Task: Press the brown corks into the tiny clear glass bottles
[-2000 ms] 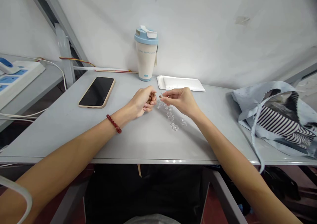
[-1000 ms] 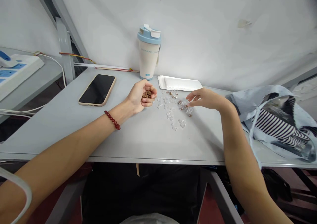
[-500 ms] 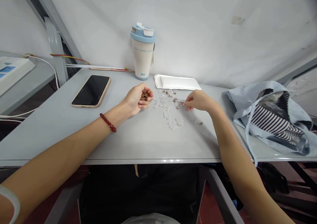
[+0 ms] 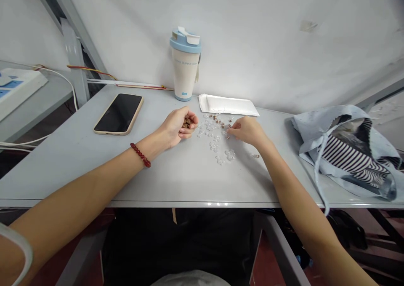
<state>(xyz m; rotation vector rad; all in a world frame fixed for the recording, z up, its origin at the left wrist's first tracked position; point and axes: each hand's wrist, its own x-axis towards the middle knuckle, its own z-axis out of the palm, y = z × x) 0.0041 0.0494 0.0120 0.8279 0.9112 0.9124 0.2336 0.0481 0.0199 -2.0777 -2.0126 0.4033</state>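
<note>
My left hand [image 4: 176, 126] is cupped, palm up, with its fingers curled round a small heap of brown wooden-looking pieces [image 4: 187, 123]. To its right, clear plastic pieces [image 4: 208, 128] lie scattered on the grey table [image 4: 176, 174]. Small brown bits [image 4: 216, 117] show among them. My right hand [image 4: 245, 130] reaches down at the right side of this scatter, thumb and fingertips pinched together at the table. Whatever lies between those fingertips is too small to make out. One clear piece with a brown end [image 4: 255, 156] lies apart, below my right hand.
Against the wall stands a cup with a blue lid [image 4: 185, 65]. A white flat packet [image 4: 229, 105] lies behind the scatter. On the left is a phone [image 4: 119, 114]; at the right, a pale blue cloth bag [image 4: 350, 151] with a dangling strap. A power strip [image 4: 22, 86] sits far left.
My right hand has shifted slightly left, further over the clear pieces. My left hand keeps its cupped hold on the brown pieces. The whole view has moved a little.
</note>
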